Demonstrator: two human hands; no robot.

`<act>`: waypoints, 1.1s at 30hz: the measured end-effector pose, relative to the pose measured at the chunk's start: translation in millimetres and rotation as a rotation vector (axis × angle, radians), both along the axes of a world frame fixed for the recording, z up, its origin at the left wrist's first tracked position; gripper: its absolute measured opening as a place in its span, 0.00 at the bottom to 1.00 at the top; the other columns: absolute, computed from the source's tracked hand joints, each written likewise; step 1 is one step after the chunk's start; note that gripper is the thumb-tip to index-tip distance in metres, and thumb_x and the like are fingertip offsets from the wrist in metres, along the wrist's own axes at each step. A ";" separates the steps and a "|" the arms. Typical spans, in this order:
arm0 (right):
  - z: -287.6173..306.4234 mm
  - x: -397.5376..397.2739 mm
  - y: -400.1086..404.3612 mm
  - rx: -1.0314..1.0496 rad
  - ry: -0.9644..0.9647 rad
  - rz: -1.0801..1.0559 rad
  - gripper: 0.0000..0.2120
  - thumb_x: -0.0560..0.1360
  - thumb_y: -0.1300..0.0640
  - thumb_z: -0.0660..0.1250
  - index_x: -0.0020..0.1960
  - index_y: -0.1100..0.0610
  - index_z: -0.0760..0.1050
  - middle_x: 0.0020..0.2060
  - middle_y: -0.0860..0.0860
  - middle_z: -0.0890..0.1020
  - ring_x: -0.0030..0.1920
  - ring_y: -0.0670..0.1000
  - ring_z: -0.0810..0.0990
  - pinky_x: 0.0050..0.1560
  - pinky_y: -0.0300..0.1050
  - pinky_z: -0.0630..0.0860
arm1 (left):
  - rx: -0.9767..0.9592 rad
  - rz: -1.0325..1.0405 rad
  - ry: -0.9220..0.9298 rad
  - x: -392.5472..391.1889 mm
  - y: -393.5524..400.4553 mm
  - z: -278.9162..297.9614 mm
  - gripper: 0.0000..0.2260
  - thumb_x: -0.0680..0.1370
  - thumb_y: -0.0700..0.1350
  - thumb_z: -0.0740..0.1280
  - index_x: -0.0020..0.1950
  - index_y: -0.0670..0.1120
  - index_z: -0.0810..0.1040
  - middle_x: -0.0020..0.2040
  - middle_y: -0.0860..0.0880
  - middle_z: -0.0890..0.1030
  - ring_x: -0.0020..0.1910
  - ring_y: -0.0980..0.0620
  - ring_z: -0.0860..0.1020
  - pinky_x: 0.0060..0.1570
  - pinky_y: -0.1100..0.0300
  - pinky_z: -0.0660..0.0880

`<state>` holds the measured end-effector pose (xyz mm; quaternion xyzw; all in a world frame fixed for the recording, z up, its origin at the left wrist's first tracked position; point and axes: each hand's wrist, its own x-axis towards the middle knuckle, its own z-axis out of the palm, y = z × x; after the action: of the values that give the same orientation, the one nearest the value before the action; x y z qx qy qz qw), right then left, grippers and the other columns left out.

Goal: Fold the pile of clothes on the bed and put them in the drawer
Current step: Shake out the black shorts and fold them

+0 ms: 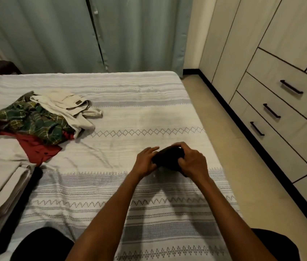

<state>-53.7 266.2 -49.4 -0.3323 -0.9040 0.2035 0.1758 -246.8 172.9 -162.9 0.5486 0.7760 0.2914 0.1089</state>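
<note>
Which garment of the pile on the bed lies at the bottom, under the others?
The red garment. It lies flat on the bedcover; the green checked shirt lies over it, and the beige garment sits on the pile's right side.

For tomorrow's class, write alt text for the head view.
Both hands, left hand and right hand, grip a small dark garment over a patterned bed. An unfolded pile of clothes lies far left; closed drawers stand right.

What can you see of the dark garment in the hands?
The dark garment is a small black bundle of soft cloth, bunched or folded compact; its type can't be told. It sits near the right edge of the bed. The left hand holds its left side, and the right hand curls over its right end, hiding part.
</note>
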 end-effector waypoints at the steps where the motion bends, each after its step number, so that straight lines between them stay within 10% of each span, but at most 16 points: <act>1: 12.8 -9.1 0.8 -0.024 0.009 0.026 0.26 0.68 0.51 0.58 0.65 0.46 0.75 0.42 0.56 0.84 0.42 0.61 0.82 0.38 0.45 0.69 | 0.013 0.060 -0.211 2.5 -13.2 11.8 0.29 0.68 0.58 0.67 0.66 0.47 0.78 0.62 0.46 0.81 0.59 0.43 0.79 0.57 0.48 0.76; 4: 41.4 -36.9 5.5 -0.173 0.023 0.111 0.21 0.69 0.47 0.59 0.59 0.49 0.78 0.46 0.52 0.84 0.48 0.58 0.82 0.44 0.47 0.73 | 0.029 0.174 -0.754 8.0 -61.1 36.9 0.24 0.71 0.49 0.69 0.67 0.49 0.77 0.59 0.50 0.83 0.58 0.51 0.81 0.59 0.53 0.77; 9: 51.1 -91.8 -17.7 -0.463 0.121 0.266 0.04 0.78 0.52 0.70 0.47 0.52 0.81 0.41 0.52 0.84 0.42 0.52 0.82 0.45 0.54 0.77 | 0.088 0.222 -1.077 -13.8 -165.1 77.2 0.16 0.80 0.46 0.69 0.67 0.46 0.78 0.60 0.47 0.83 0.59 0.48 0.82 0.59 0.54 0.78; 13: 36.1 -149.4 -77.0 -0.638 0.063 0.374 0.11 0.79 0.51 0.70 0.55 0.58 0.82 0.48 0.56 0.85 0.49 0.56 0.84 0.53 0.58 0.79 | 0.064 0.407 -1.153 -37.2 -254.2 99.3 0.15 0.78 0.45 0.71 0.63 0.43 0.78 0.57 0.42 0.84 0.53 0.43 0.83 0.45 0.48 0.82; 16: 36.9 -201.7 -140.8 -0.750 0.024 0.443 0.13 0.78 0.52 0.71 0.56 0.60 0.82 0.50 0.57 0.85 0.50 0.57 0.84 0.56 0.59 0.79 | 0.181 0.588 -1.187 -46.1 -322.1 112.7 0.15 0.76 0.41 0.71 0.63 0.42 0.78 0.58 0.41 0.83 0.56 0.43 0.82 0.57 0.44 0.79; 22: 61.1 -287.6 -244.4 -1.024 -0.028 0.472 0.14 0.77 0.53 0.72 0.52 0.65 0.80 0.48 0.63 0.84 0.49 0.63 0.84 0.51 0.56 0.81 | 0.709 0.835 -1.331 -35.3 -413.6 153.2 0.17 0.77 0.46 0.68 0.64 0.42 0.78 0.59 0.40 0.83 0.52 0.47 0.83 0.45 0.56 0.81; 26: 80.6 -342.7 -313.6 -1.116 -0.070 0.527 0.12 0.78 0.55 0.71 0.40 0.58 0.73 0.35 0.54 0.80 0.33 0.51 0.80 0.30 0.40 0.75 | 1.182 0.915 -1.455 -48.7 -463.4 163.2 0.22 0.77 0.55 0.67 0.63 0.41 0.80 0.62 0.39 0.81 0.55 0.44 0.83 0.52 0.50 0.82; 33: 77.5 -449.2 -413.5 -1.091 -0.139 0.584 0.19 0.77 0.53 0.72 0.61 0.65 0.75 0.54 0.57 0.82 0.52 0.58 0.82 0.53 0.52 0.81 | 1.202 1.330 -1.184 -110.0 -531.8 166.3 0.20 0.74 0.51 0.73 0.64 0.48 0.77 0.58 0.46 0.82 0.53 0.46 0.82 0.42 0.52 0.81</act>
<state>-502.9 -147.4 28.2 -0.1257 -0.7326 0.6538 -0.1414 -356.8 -358.9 3.4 -0.2485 0.4722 0.8458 -0.0004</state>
